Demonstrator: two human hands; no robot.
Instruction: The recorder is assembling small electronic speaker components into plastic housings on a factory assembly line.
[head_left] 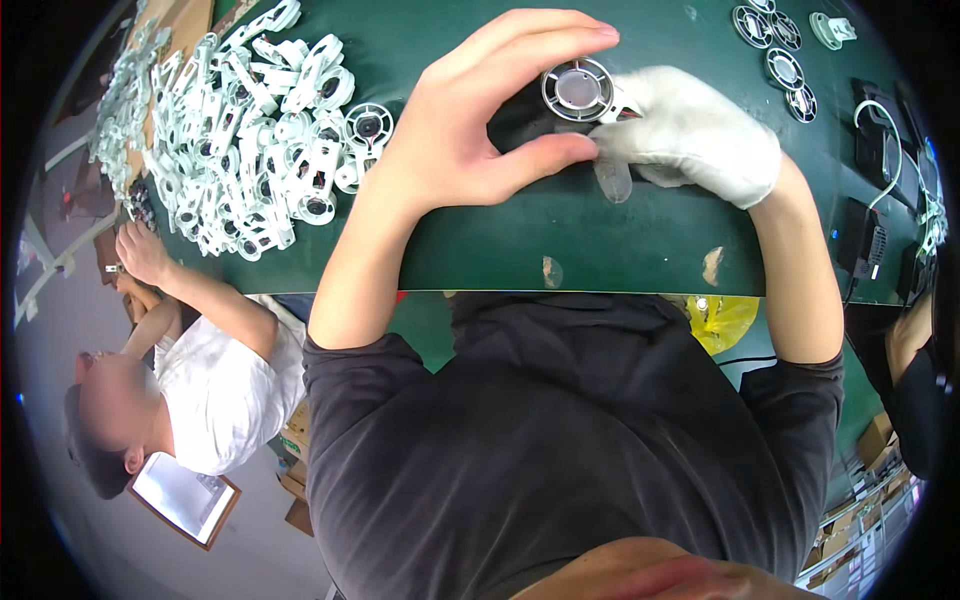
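My right hand [690,130], in a white glove, is closed on a small fan-like part [580,90] with a round spoked ring and a dark grey centre. The part's ring points left, toward my bare left hand [460,125]. That hand is open, with its fingers stretched above the ring and its thumb tip close below it, near the glove. Below the glove a translucent rounded piece [614,183] shows; its upper part is hidden. Left of my left hand lies a large heap of white fan-like parts [250,140].
Several round spoked rings [785,70] and a white part [832,30] lie at the far right of the green table [480,240]. Black boxes with cables [862,235] stand at the right edge. At left, a co-worker [225,390] reaches toward the table. A yellow bag [725,322] sits below the edge.
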